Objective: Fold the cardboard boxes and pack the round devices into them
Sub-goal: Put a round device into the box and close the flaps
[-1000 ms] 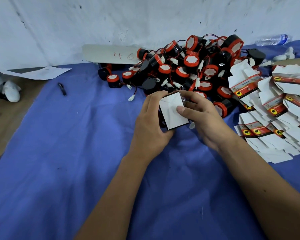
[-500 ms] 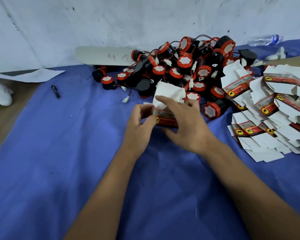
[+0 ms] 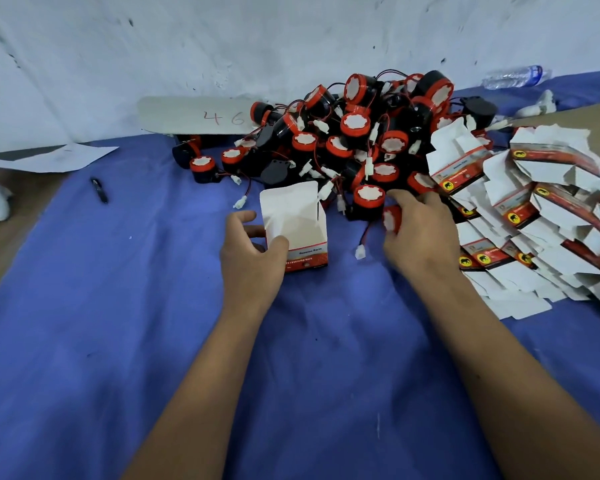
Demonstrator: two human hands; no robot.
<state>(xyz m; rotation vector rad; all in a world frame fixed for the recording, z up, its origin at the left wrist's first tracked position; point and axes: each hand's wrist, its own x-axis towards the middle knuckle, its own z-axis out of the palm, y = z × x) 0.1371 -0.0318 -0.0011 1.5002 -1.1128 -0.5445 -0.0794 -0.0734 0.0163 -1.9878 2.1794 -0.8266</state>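
A small folded cardboard box, white inside with a red printed band, stands upright on the blue cloth with its top flap open. My left hand grips its left side, thumb on the front edge. My right hand curls round a round black device with a red rim, at the near edge of the pile of round devices. A red wire with a white plug trails from that device. Flat unfolded boxes lie heaped at the right.
A black pen lies on the cloth at the left. A cardboard strip marked "46" leans on the white wall. A plastic bottle lies at the back right. A sheet of paper sits at the far left.
The box has gone from being folded in both hands to standing open on the cloth. My right hand left it and moved right to grip a device from the pile.
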